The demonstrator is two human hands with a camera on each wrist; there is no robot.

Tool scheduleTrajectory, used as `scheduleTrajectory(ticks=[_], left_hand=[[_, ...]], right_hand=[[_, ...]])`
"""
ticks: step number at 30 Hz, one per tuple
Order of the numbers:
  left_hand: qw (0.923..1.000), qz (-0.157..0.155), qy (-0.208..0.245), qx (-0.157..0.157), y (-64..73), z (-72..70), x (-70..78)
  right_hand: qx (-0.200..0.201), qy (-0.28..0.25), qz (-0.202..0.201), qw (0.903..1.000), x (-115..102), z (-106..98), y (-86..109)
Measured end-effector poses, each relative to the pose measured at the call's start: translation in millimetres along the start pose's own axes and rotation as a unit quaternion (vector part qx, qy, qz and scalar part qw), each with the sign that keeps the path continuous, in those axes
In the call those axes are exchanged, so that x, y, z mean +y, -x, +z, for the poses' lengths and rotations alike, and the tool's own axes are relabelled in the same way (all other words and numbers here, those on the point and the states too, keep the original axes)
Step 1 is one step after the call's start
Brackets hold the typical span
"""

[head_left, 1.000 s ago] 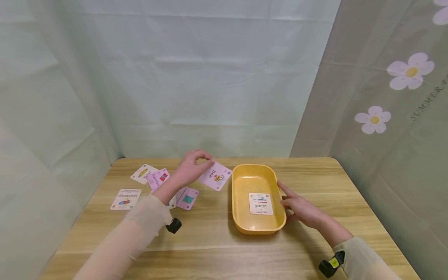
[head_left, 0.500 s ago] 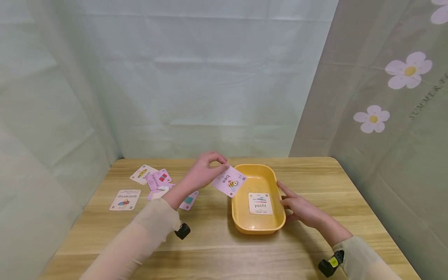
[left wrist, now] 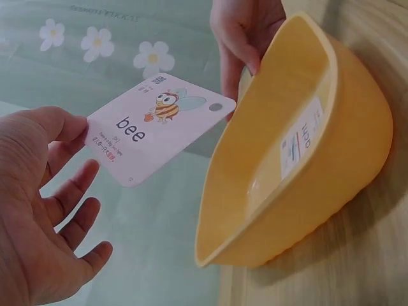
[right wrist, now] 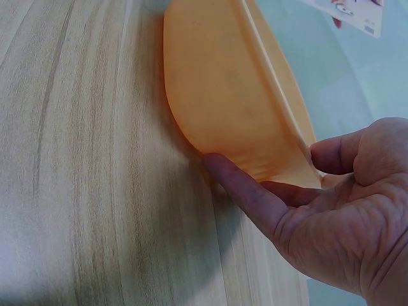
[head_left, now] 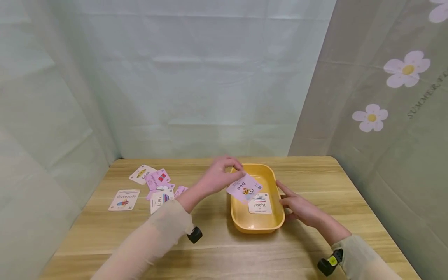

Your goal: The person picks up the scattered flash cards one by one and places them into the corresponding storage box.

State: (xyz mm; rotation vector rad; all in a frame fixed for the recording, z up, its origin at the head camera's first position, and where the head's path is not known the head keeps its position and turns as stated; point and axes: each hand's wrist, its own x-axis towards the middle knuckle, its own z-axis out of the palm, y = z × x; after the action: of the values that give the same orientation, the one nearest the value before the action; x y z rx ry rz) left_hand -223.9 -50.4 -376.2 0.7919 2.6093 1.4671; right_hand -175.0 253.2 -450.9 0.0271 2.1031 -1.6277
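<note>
My left hand pinches a pink flashcard by one corner between thumb and index finger. The word "bee" and a cartoon bee are printed on it. In the head view it hangs over the yellow plastic tray, tilted and overlapping the "yacht" flashcard that lies inside. The other left fingers are spread apart in the left wrist view. My right hand holds the tray's right side, one fingertip at the rim and another finger low along the outer wall.
Left of the tray, several flashcards lie on the wooden table. The "spaceship" card lies apart; the "ferry" card overlaps others, and my left sleeve partly hides some. A pale curtain stands behind the table.
My left hand has moved right with the bee flashcard, from beside the tray to over it. More of the loose cards show. The right hand and tray have stayed in place.
</note>
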Motion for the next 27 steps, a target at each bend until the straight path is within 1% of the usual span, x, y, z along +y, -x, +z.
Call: scheduleTrajectory(ticks=[2, 5, 10, 12, 14, 17, 20, 25, 27], left_hand=[[1.0, 0.003, -0.004, -0.007, -1.4, 4.6, -0.2], [0.9995, 0.013, -0.022, -0.016, -4.4, 12.3, -1.3], [0.9956, 0.038, -0.081, -0.025, -10.9, 26.0, -3.2], [0.9936, 0.041, -0.1, -0.033, -12.9, 30.9, -3.4], [0.9923, 0.038, -0.11, -0.045, -14.3, 34.9, -3.1], [0.9899, 0.023, -0.123, -0.067, -15.7, 40.0, -2.6], [0.9869, 0.014, -0.133, -0.091, -16.4, 43.9, -1.4], [0.9794, 0.004, -0.158, -0.126, -16.9, 50.3, -1.1], [0.9746, 0.0, -0.178, -0.136, -17.6, 53.5, -1.8]], right_hand=[[-0.006, 0.0, -0.002, 1.0, -0.1, -0.2, 0.6], [-0.012, 0.001, -0.007, 0.9999, -0.1, -0.8, 1.2], [-0.019, -0.008, -0.011, 0.9997, -0.1, -0.6, 1.1], [-0.016, -0.011, -0.009, 0.9998, 0.3, -0.2, 0.8], [-0.014, -0.011, -0.008, 0.9998, 0.3, -0.2, 0.5], [-0.009, -0.013, -0.006, 0.9999, 0.2, -0.1, 0.1], [-0.009, -0.01, -0.007, 0.9999, 0.1, -0.4, -0.1], [-0.009, -0.008, -0.007, 0.9999, -0.3, -0.2, 0.8], [-0.012, -0.008, -0.008, 0.9999, -0.5, -0.1, 1.7]])
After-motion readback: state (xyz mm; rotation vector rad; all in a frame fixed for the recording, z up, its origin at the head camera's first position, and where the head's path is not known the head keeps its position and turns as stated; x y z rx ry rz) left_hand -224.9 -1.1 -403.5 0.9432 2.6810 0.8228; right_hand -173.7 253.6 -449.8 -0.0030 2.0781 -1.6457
